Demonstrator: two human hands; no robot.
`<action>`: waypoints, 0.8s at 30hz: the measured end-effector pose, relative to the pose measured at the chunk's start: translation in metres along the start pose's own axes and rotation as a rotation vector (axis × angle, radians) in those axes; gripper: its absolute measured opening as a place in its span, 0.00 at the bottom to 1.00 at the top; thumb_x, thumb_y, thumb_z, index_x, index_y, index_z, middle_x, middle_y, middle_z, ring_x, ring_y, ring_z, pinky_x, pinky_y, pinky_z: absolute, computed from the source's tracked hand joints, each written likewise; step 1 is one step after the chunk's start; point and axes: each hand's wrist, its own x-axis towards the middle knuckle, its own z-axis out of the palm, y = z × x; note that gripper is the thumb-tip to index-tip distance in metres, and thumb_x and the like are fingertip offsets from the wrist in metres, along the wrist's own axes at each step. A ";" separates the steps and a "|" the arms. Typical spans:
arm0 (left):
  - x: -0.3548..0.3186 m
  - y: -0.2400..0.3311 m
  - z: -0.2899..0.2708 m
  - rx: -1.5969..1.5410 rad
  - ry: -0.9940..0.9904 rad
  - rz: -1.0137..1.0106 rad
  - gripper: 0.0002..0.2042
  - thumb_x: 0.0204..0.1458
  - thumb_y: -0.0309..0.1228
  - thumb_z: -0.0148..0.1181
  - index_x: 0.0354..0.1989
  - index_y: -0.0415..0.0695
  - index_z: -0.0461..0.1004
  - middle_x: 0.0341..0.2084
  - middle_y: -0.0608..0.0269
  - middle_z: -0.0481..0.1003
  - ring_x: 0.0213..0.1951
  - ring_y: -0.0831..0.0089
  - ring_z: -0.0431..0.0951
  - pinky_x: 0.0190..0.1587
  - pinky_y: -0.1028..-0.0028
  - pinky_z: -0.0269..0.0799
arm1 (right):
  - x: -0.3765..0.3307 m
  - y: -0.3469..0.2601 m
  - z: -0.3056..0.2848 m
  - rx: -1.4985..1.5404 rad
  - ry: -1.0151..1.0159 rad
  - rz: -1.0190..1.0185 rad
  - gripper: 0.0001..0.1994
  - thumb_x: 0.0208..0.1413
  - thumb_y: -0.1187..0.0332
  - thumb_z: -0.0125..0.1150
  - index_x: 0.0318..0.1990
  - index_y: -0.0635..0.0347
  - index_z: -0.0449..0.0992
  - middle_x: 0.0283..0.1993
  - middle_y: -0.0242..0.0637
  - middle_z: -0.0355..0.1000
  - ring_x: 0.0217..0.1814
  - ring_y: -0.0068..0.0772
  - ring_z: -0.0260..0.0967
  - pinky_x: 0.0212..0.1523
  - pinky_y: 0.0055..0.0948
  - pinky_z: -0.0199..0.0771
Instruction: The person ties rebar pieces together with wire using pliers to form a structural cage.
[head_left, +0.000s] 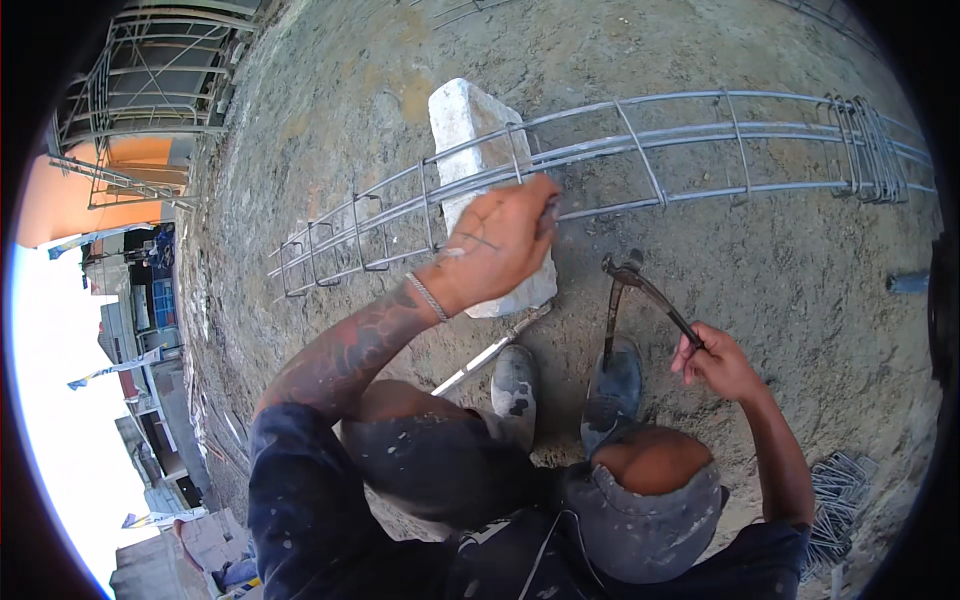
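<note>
A long rebar cage [690, 130] of thin steel bars and square stirrups runs across in front of me, propped on a white block [460, 140]. My left hand [505, 240] is over the block at the cage's near bar, with its fingers curled closed. Whatever they grip is hidden. Lower right, my right hand [722, 362] holds a pair of pincers [655, 293] by one handle. The pincers are spread, their head pointing toward the cage and their other handle hanging down over my boot [612, 385].
Several stirrups [868, 150] are bunched at the cage's right end. A pile of loose stirrups [838, 500] lies lower right. A white stick [485, 355] lies by my boots, and a blue pipe end [908, 284] shows at right. Scaffolding [165, 70] stands far left on rough ground.
</note>
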 end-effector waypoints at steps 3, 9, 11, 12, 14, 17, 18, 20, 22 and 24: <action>0.005 0.006 -0.030 -0.044 0.028 -0.117 0.08 0.52 0.30 0.50 0.32 0.37 0.65 0.15 0.56 0.66 0.18 0.63 0.69 0.23 0.68 0.63 | 0.006 0.025 -0.029 -0.358 0.152 -0.077 0.10 0.45 0.81 0.45 0.37 0.64 0.65 0.33 0.41 0.69 0.32 0.34 0.68 0.35 0.32 0.69; 0.013 0.025 -0.035 -0.591 -0.268 -0.489 0.09 0.56 0.31 0.47 0.31 0.38 0.66 0.12 0.71 0.61 0.12 0.84 0.61 0.16 0.81 0.58 | 0.005 -0.018 -0.020 -1.035 0.879 -0.531 0.21 0.45 0.76 0.56 0.50 0.62 0.65 0.49 0.47 0.61 0.49 0.48 0.61 0.47 0.36 0.64; 0.016 0.027 -0.031 -0.637 -0.352 -0.506 0.11 0.57 0.34 0.47 0.29 0.38 0.66 0.12 0.71 0.61 0.12 0.83 0.61 0.16 0.80 0.58 | 0.008 -0.075 -0.006 -1.020 0.873 -0.896 0.24 0.45 0.72 0.60 0.52 0.62 0.64 0.49 0.46 0.63 0.48 0.47 0.62 0.48 0.35 0.64; 0.016 0.026 -0.028 -0.635 -0.352 -0.501 0.11 0.57 0.34 0.47 0.29 0.38 0.66 0.12 0.71 0.61 0.12 0.83 0.61 0.16 0.80 0.58 | 0.015 -0.105 0.006 -1.001 0.779 -1.026 0.23 0.45 0.71 0.61 0.52 0.62 0.64 0.47 0.45 0.65 0.47 0.46 0.63 0.48 0.35 0.64; 0.018 0.025 -0.019 -0.451 -0.373 -0.403 0.13 0.57 0.36 0.47 0.27 0.38 0.67 0.11 0.70 0.62 0.12 0.83 0.62 0.15 0.80 0.58 | 0.019 -0.151 0.024 -1.017 0.706 -1.140 0.23 0.45 0.69 0.61 0.51 0.62 0.65 0.46 0.43 0.66 0.45 0.44 0.64 0.47 0.35 0.65; 0.016 0.038 -0.005 -0.478 -0.398 -0.317 0.15 0.57 0.38 0.48 0.24 0.39 0.67 0.10 0.70 0.62 0.12 0.83 0.63 0.15 0.79 0.59 | 0.018 -0.181 0.038 -1.188 0.488 -1.114 0.15 0.47 0.69 0.60 0.44 0.62 0.70 0.38 0.37 0.70 0.40 0.39 0.66 0.41 0.33 0.67; 0.014 0.033 0.002 -0.478 -0.394 -0.294 0.17 0.57 0.41 0.47 0.23 0.39 0.66 0.10 0.70 0.61 0.12 0.83 0.63 0.16 0.79 0.59 | 0.014 -0.183 0.038 -1.267 0.386 -1.025 0.12 0.48 0.69 0.59 0.40 0.61 0.72 0.36 0.35 0.70 0.39 0.37 0.65 0.39 0.32 0.66; 0.007 0.029 0.003 -0.558 -0.389 -0.289 0.18 0.57 0.41 0.47 0.23 0.39 0.66 0.10 0.70 0.62 0.13 0.83 0.63 0.16 0.79 0.59 | 0.012 -0.184 0.042 -1.360 0.269 -0.926 0.09 0.48 0.69 0.58 0.37 0.61 0.73 0.33 0.34 0.70 0.38 0.34 0.65 0.36 0.31 0.66; -0.002 0.025 0.002 -0.757 -0.450 -0.328 0.18 0.57 0.41 0.46 0.23 0.39 0.66 0.11 0.70 0.62 0.14 0.83 0.62 0.17 0.79 0.59 | 0.007 -0.183 0.054 -1.034 0.282 -0.927 0.04 0.46 0.72 0.60 0.31 0.62 0.73 0.28 0.34 0.69 0.34 0.32 0.66 0.36 0.26 0.64; -0.016 0.013 0.011 -0.799 -0.421 -0.195 0.18 0.57 0.42 0.46 0.23 0.39 0.66 0.12 0.70 0.63 0.14 0.83 0.62 0.17 0.79 0.59 | -0.001 -0.196 0.078 -0.841 0.238 -0.673 0.04 0.47 0.72 0.59 0.31 0.62 0.73 0.27 0.34 0.69 0.32 0.30 0.67 0.36 0.26 0.64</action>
